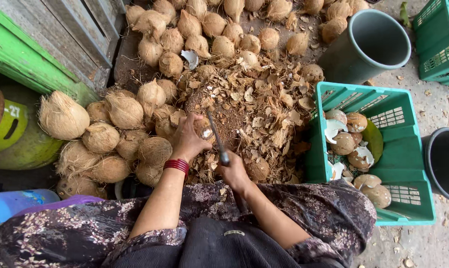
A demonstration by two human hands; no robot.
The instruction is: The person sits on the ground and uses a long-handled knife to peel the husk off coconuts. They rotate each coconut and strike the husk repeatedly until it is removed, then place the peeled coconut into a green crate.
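Husk keeps the round brown hard-shelled coconut [203, 128] grippy, we judge, as our left hand [187, 140] closes over its top and our right hand [233, 171] wraps tight on the slim dark-bladed knife [217, 138].

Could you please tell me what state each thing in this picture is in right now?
Left hand: closed over a coconut, steadying it.
Right hand: gripping a knife, blade against that coconut.
Coconut: partly chipped open, white showing.
Green crate: partly filled with shelled coconuts.
Grey bucket: upright, looks empty.
Husked coconuts: whole, piled.
Shell chips: scattered in a heap.
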